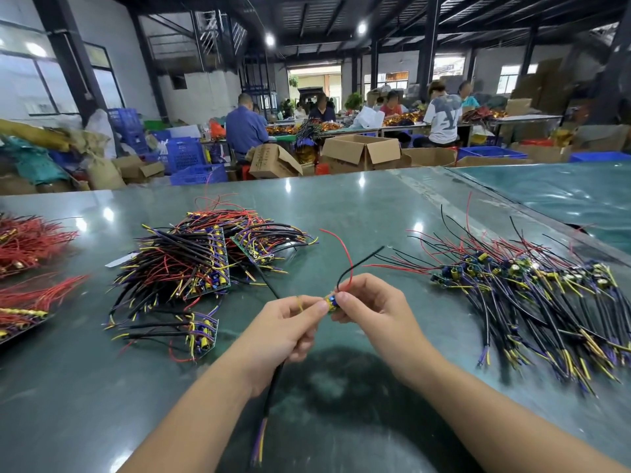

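Red wire (345,254), green table (341,206)

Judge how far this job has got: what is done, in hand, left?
Done: a pile of single wired modules lies at the right. In hand: the left hand and right hand pinch one module between them. Left, it seems: the stacked panels at the left, still unseparated.

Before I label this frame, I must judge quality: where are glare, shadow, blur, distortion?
Head view: ceiling lamps glare as white spots on the glossy table; a dark shadow lies below the left hand and right hand pinching a wired part; distant workers are soft; the wide-angle lens tilts the side pillars.
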`<action>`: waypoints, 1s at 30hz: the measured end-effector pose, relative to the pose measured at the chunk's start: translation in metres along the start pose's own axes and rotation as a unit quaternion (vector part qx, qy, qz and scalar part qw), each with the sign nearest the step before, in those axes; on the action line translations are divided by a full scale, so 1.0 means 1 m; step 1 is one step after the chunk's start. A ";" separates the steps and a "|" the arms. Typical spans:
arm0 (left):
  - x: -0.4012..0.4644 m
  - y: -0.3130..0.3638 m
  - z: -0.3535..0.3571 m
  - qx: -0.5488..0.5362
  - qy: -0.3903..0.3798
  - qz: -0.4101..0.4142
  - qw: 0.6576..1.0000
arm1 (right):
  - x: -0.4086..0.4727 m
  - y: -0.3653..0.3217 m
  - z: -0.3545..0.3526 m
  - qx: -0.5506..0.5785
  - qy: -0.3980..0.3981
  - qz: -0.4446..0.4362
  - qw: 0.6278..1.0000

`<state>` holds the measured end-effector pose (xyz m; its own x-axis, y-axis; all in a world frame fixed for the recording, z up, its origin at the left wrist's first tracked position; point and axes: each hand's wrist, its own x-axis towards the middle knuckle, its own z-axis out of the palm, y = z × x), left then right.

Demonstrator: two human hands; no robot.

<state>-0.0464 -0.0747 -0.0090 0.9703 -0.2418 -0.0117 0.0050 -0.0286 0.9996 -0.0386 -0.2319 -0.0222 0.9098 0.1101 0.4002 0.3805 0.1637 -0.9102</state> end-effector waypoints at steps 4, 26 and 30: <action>-0.001 0.001 0.001 0.011 0.000 0.006 1.000 | -0.001 0.001 0.002 -0.002 0.003 0.029 1.000; 0.006 -0.005 0.005 -0.088 0.068 0.037 0.993 | 0.007 -0.006 -0.002 0.258 0.084 0.114 0.956; 0.007 -0.007 0.004 -0.081 0.070 0.046 0.993 | 0.006 -0.005 -0.001 0.227 0.090 0.108 0.964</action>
<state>-0.0409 -0.0795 -0.0163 0.9925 -0.0977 0.0728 -0.0580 0.1471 0.9874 -0.0352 -0.2328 -0.0152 0.9891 0.0247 0.1451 0.1049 0.5734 -0.8125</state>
